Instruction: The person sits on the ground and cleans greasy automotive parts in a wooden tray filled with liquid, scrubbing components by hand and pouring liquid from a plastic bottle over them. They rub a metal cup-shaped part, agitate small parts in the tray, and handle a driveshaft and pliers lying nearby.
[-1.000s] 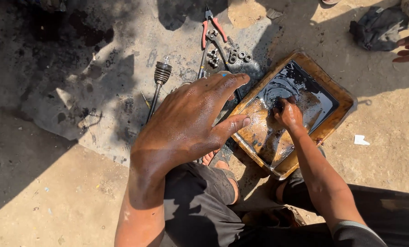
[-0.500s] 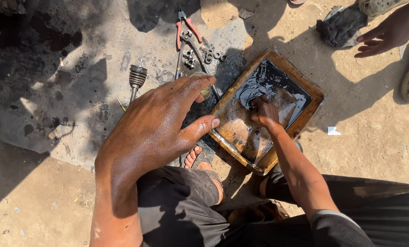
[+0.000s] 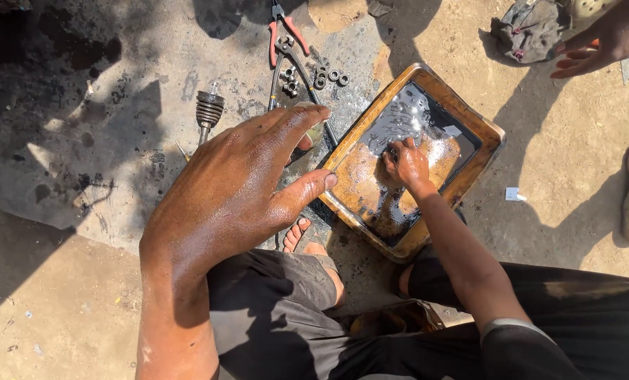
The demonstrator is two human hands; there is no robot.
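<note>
In the head view, the left hand (image 3: 240,186) hangs spread and oily, fingers apart, above the stained ground, its thumb just beside the near-left edge of the orange tray (image 3: 484,130). The right hand (image 3: 407,163) is dipped inside the tray, fingers curled into the dark liquid; what it pinches cannot be told. The tray sits tilted, corner toward the person's sandalled foot (image 3: 307,243). Beyond its far-left edge lie red-handled pliers (image 3: 284,32), small nuts (image 3: 328,76) and a ribbed shaft (image 3: 208,109). Bare sandy ground lies open right of the tray, where another person's hand (image 3: 595,43) reaches in.
</note>
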